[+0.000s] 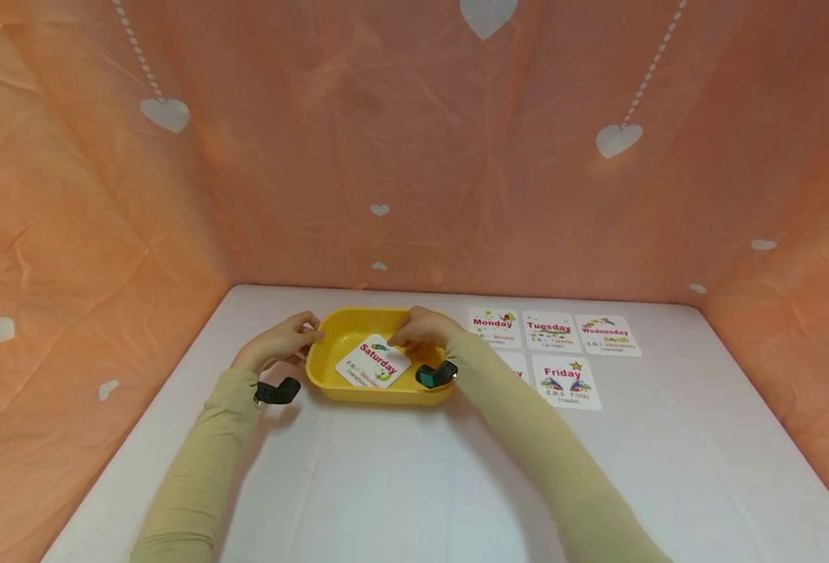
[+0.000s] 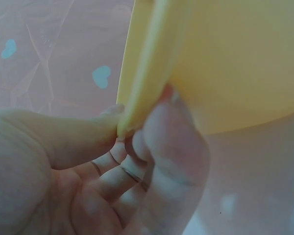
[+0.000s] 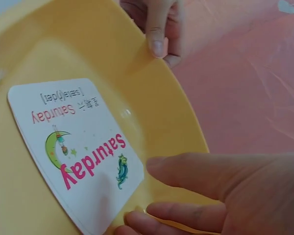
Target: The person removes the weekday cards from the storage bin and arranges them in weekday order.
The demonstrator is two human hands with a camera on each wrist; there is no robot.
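A yellow plastic basin (image 1: 380, 396) stands on the white table, with a white Saturday card (image 1: 374, 361) lying inside it. My left hand (image 1: 278, 341) pinches the basin's left rim between thumb and fingers; the left wrist view shows the basin wall (image 2: 152, 73) close up. Inside the basin, my right hand (image 1: 425, 328) is at the card's upper right corner. Its thumb (image 3: 186, 171) is by the card's edge in the right wrist view, with the fingers apart from the thumb. Whether the thumb touches the card I cannot tell.
Right of the basin lie a Monday card (image 1: 494, 327), a Tuesday card (image 1: 549, 331) and a Wednesday card (image 1: 608, 335). Below them are a Friday card (image 1: 566, 382) and another card (image 1: 516, 363) partly hidden by my right sleeve. Orange cloth (image 1: 414, 156) with hearts surrounds the table.
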